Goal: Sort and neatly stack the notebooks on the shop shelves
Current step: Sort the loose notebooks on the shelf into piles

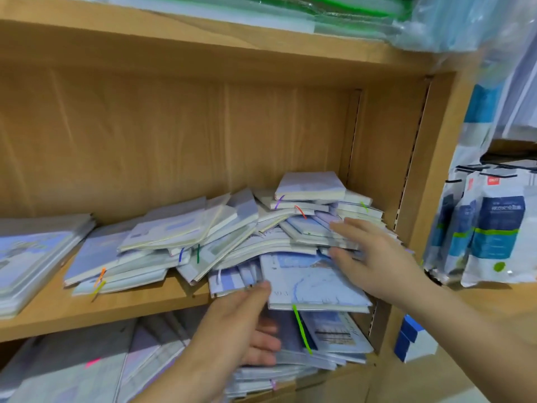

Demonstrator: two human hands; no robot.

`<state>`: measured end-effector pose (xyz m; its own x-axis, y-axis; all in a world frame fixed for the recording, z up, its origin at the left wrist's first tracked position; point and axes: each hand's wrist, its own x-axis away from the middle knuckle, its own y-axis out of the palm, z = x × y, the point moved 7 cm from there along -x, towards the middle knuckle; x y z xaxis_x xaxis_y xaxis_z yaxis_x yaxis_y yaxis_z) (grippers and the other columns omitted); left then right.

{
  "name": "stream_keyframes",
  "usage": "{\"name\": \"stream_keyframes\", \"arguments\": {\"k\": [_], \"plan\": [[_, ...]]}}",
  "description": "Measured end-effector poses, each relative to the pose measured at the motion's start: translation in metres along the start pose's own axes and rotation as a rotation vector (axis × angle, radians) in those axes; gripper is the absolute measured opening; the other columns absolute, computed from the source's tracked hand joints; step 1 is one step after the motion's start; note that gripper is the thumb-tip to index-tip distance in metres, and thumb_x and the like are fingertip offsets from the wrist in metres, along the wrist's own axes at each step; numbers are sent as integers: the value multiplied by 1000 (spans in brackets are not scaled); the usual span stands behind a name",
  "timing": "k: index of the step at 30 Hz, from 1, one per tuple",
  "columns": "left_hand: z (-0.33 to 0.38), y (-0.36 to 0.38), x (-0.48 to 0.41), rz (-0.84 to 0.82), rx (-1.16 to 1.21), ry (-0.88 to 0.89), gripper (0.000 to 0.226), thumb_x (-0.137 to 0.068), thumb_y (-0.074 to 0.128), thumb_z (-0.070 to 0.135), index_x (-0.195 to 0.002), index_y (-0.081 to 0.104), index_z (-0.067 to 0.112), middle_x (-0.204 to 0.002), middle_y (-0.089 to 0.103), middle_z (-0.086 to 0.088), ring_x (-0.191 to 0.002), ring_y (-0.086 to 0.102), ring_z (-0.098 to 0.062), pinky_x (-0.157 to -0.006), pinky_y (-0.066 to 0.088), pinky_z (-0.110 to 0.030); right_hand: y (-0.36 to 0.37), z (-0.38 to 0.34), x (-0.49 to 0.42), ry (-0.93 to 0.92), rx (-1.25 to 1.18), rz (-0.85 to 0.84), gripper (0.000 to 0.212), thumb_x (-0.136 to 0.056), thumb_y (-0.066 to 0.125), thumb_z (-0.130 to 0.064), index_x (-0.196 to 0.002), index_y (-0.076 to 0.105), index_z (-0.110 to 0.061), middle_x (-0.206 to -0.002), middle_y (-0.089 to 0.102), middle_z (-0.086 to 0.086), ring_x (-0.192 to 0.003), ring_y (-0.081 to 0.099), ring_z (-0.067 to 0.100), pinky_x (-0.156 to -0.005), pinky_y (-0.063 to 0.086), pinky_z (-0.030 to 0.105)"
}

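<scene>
Head view, left hand: my left hand (pixel 241 324) grips the near left corner of a large pale-blue paper-covered notebook (pixel 316 283). My thumb lies flat on its cover and my fingers curl underneath.
Head view, right hand: my right hand (pixel 374 251) is spread wide at the right side of a sprawling heap of thin pale-blue and white notebooks (pixel 232 237). My straight fingers lie over a wad of them and my thumb is beneath, so I hold the wad between the two. Blur hides how firmly.
Large notebook: it lies at the bottom of the heap on the right. Its front edge juts out past the light wooden shelf board (pixel 116 309), and a bright green ribbon marker (pixel 300 327) hangs down from it.
Heap: the notebooks lie crooked, overlapping and tilted at different angles across the middle and right of the shelf. Coloured ribbons poke out of them in orange, yellow, blue, green, purple and red.
Top of heap: a small thick white notebook (pixel 311 186) sits highest, near the back right corner.
Left of shelf: a tidier stack of flat pale-blue notebooks (pixel 29 257) stands apart from the heap.
Shelf below: more blue notebooks (pixel 334 335) lie there in loose layers, just under my left hand.
Right of the unit: white and blue plastic packets (pixel 494 237) stand upright in a row.
</scene>
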<state>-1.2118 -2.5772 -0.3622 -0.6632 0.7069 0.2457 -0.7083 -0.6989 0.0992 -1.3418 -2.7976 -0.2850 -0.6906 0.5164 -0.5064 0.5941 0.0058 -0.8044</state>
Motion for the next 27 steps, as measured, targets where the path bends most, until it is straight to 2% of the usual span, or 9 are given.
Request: {"name": "stream_keyframes", "arguments": {"k": [2,5,8,15,18,21,23,24,27], "plan": [[7,25,0,-134,176,-89,34,-95,71,34,-117,64,9,-94,75,-25,-62,68,-33,-55,56,-35,8,-18,0,-40,-42,-52,57,-94,55,-62,-147,51,-42,-161,40,-2,-151,31,11,-116,37,36],[17,35,-5,-74,206,-16,23,-100,62,14,-120,62,2,-110,73,-21,-57,69,-30,-51,54,-30,9,-21,-3,6,-19,-145,60,-91,59,-65,-147,49,-47,-165,31,-2,-154,23,8,-117,33,31],[16,28,2,-21,189,3,22,-103,58,12,-122,59,1,-117,67,-25,-53,68,-30,-46,51,-27,5,-19,-9,33,-11,-194,58,-88,66,-63,-142,55,-47,-163,34,-3,-150,26,2,-102,37,24],[-1,13,49,-9,257,-29,14,-100,61,6,-103,70,-3,-85,73,-30,-49,66,-38,-43,51,-29,9,-14,-14,96,-77,-212,63,-79,66,-72,-135,61,-46,-161,36,-9,-146,37,4,-92,39,22],[-2,7,71,-29,121,-26,9,-88,68,3,-88,76,2,-60,72,-5,-41,65,-12,-36,44,-15,11,-13,-13,110,-37,-225,62,-79,66,-72,-135,61,-47,-162,35,-9,-144,42,9,-92,42,24],[0,17,86,-153,13,20,15,-64,82,16,-77,80,22,-67,73,11,-58,66,5,-50,45,-4,13,-15,-13,118,-63,-219,60,-79,73,-66,-133,65,-41,-161,38,-6,-145,38,1,-101,43,28],[-1,10,86,-160,31,23,6,-76,81,17,-72,78,15,-67,73,2,-53,67,-4,-47,48,-10,15,-16,-8,125,-141,-239,57,-83,72,-63,-135,65,-39,-161,37,-7,-147,30,-4,-109,40,31],[-4,4,84,-172,62,8,14,-86,75,15,-74,77,8,-69,74,-5,-51,68,-14,-45,51,-17,14,-17,-5,120,-199,-266,56,-87,69,-61,-138,62,-39,-163,34,-9,-148,26,-4,-113,38,33],[-3,-6,79,-240,5,55,13,-100,62,16,-103,67,5,-95,78,-16,-79,76,-35,-70,58,-38,5,-16,12,111,-263,-241,49,-95,63,-53,-140,61,-34,-157,43,-13,-149,27,0,-115,37,32]]}}
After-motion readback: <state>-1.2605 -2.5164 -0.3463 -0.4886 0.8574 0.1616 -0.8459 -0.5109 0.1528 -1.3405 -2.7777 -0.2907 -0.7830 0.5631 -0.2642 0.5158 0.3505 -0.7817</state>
